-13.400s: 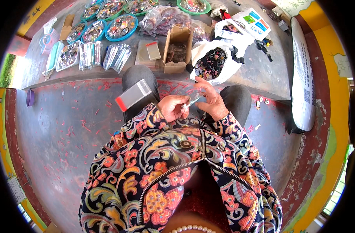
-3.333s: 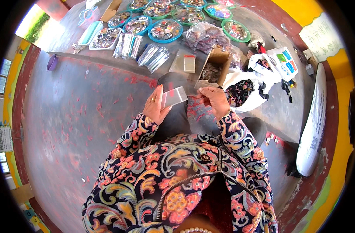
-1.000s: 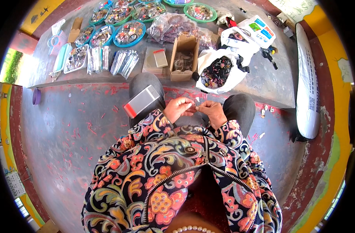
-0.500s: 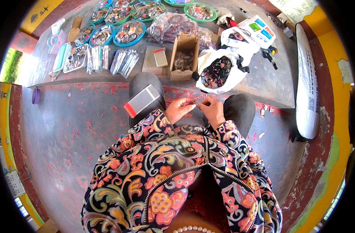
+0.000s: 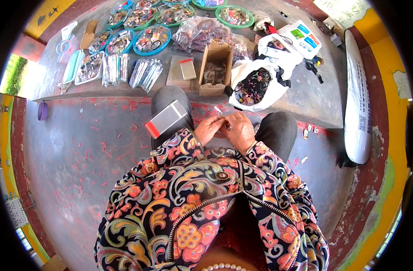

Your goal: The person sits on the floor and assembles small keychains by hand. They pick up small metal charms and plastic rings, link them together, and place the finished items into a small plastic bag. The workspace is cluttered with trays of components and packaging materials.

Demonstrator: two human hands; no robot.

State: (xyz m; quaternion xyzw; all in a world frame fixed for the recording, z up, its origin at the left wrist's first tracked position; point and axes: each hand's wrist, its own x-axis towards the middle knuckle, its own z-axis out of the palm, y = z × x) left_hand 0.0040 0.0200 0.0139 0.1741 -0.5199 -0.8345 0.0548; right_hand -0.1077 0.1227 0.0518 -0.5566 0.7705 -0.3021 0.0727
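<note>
My left hand (image 5: 208,129) and my right hand (image 5: 238,130) meet above my lap, fingers closed and pressed together. From between their fingertips a small clear plastic bag with a red edge (image 5: 218,109) sticks up, pinched by both; what else the fingers hold is hidden. On my left thigh rests a stack of clear bags with a red strip (image 5: 167,118), to the left of my left hand. Beyond the hands, on the raised ledge, stand an open cardboard box (image 5: 214,89) and a white bag of dark hair ties (image 5: 275,95).
Round baskets of small goods (image 5: 152,39) fill the far left of the ledge. Nearer are bundles of packaged pens (image 5: 145,74) and flat clear bags (image 5: 174,72). Plastic bags of reddish items (image 5: 202,34) lie behind the box. At right leans a long white sack (image 5: 357,99).
My right hand has shifted left and turned over against my left hand. The red-edged bag now shows above the fingertips. The stack on my thigh stays put.
</note>
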